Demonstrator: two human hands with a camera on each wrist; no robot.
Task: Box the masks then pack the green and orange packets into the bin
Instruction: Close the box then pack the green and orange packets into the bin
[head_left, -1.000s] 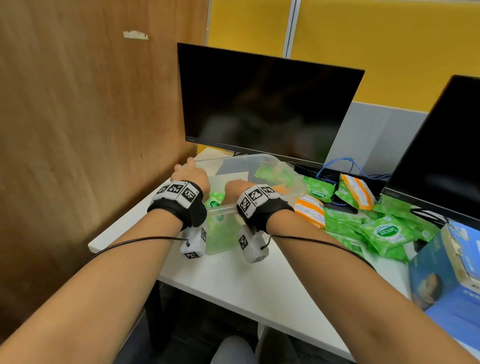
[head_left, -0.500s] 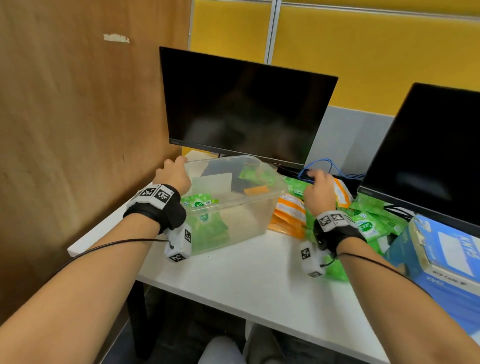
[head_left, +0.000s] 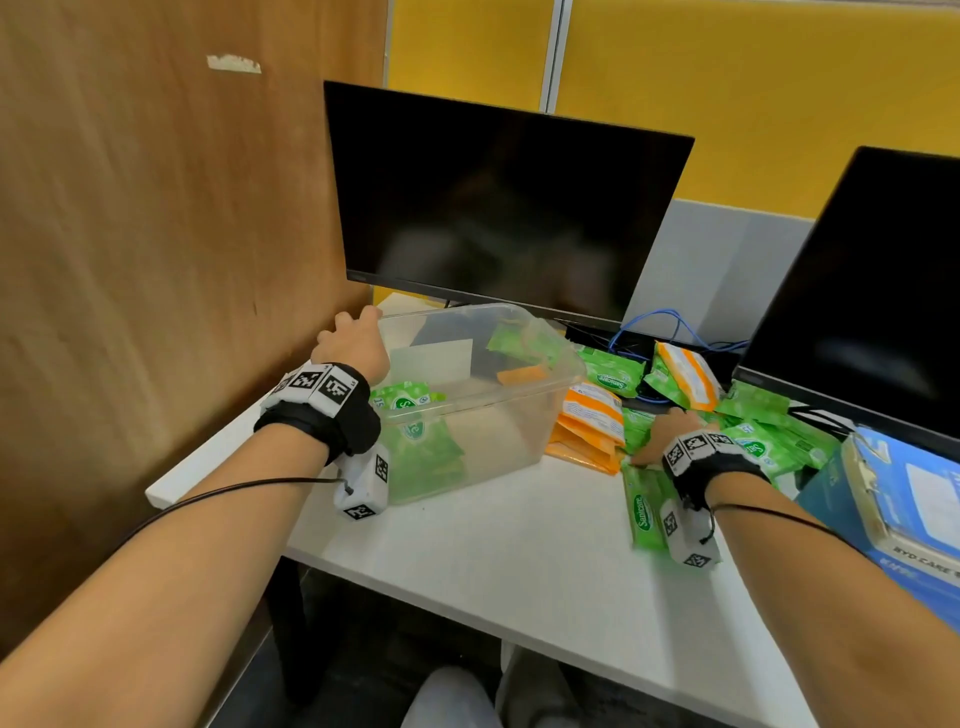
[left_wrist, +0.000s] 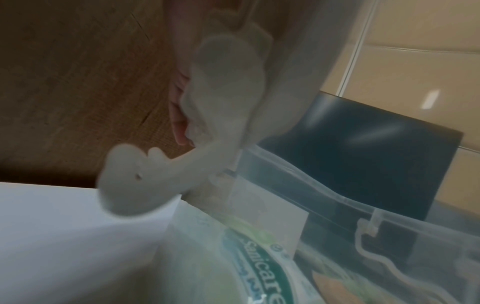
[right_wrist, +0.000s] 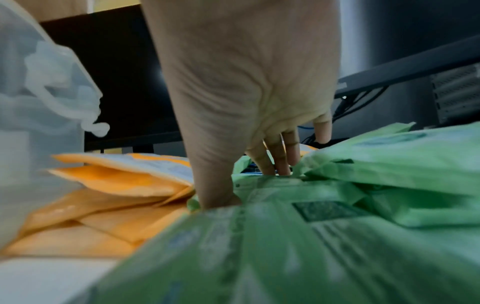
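The person's left hand (head_left: 353, 345) grips the near-left corner rim of the clear plastic storage bin (head_left: 483, 410), fingers curled over the edge, steadying it on the white desk (head_left: 509, 561). A few green packets and an orange one already lie inside. The right hand (head_left: 670, 434) is down in the heap of green wipe packets (head_left: 769, 447) just right of the bin, thumb and fingers closing round one long green packet (head_left: 644, 512) that sticks out toward the desk edge; the wrist view shows the thumb dug in beside the stack of orange packets (head_left: 589, 431).

My worry is that the pile is loose and slippery, so lifting one packet could drag its neighbours off the front edge, or the grip could catch two at once. The heap also sits on the blue cables (head_left: 670, 332) behind it, which could snag.

The green packets read "Sanicare". The blue cardboard mask box (head_left: 893, 514) at the far right shows "BYD CARE" along its edge. The two black monitors (head_left: 498, 208) are dark, no text legible
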